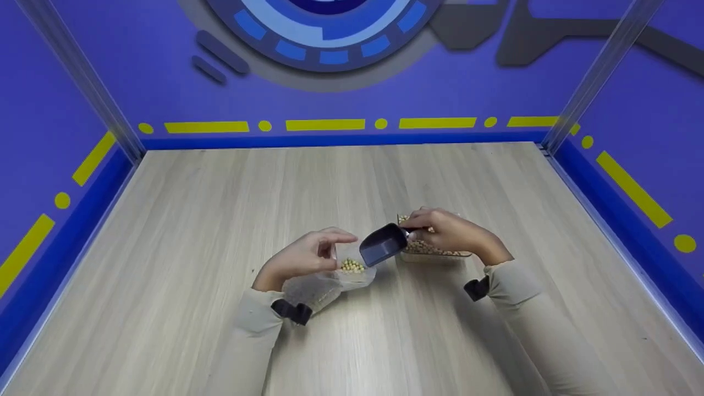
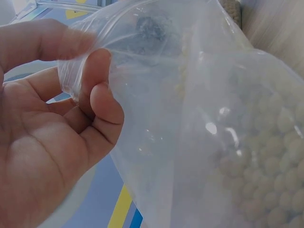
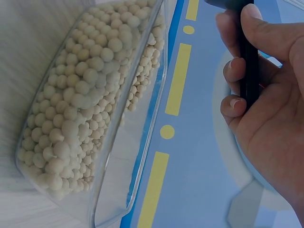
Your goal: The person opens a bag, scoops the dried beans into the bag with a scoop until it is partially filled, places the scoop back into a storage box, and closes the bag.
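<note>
Okay, so from my remote seat the black scoop (image 1: 384,245) juts leftward out of the right hand (image 1: 451,231), bowl tilted by the mouth of the clear bag (image 1: 356,281); can't tell if they touch. That grip is wrapped round the handle (image 3: 248,71), thumb pressed on it. I've got the left hand (image 1: 300,254) pinching the bag's edge, round beans (image 1: 352,266) inside. More sit in a clear container (image 1: 434,258) beneath the right hand, on the counter (image 1: 165,275).

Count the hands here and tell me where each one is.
2: the left hand holds the clear bag near its mouth; the right hand grips the black scoop by its handle.
</note>
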{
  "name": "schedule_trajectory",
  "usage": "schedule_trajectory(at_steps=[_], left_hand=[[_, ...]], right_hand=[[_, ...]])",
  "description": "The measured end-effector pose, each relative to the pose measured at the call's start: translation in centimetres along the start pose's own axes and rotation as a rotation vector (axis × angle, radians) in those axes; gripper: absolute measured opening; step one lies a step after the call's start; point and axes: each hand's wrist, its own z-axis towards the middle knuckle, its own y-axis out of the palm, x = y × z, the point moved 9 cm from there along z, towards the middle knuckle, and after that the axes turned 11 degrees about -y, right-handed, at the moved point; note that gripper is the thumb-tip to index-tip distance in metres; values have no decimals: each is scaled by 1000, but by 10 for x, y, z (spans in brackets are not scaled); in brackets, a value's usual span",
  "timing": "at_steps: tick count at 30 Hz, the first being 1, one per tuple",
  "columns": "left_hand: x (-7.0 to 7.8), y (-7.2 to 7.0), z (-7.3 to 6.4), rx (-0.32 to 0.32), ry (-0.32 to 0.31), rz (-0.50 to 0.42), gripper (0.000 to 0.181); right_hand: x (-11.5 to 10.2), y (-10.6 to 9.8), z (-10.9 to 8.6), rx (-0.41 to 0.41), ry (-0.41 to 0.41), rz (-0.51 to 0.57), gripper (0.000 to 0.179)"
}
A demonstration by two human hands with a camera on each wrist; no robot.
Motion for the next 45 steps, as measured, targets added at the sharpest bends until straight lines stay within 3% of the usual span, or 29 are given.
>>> schedule_trajectory(at_steps=[13, 21, 31, 45], left_hand=[[3, -12, -11, 18, 14, -79, 54], [4, -13, -9, 19, 0, -96, 56], [5, -12, -9, 8, 16, -83, 56], [5, -10, -8, 17, 14, -38, 55]], right_hand=[[14, -11, -16, 99, -25, 58, 30], [22, -19, -27, 112, 20, 54, 30], [40, -39, -48, 185, 86, 77, 32], [57, -63, -73, 138, 181, -81, 30]])
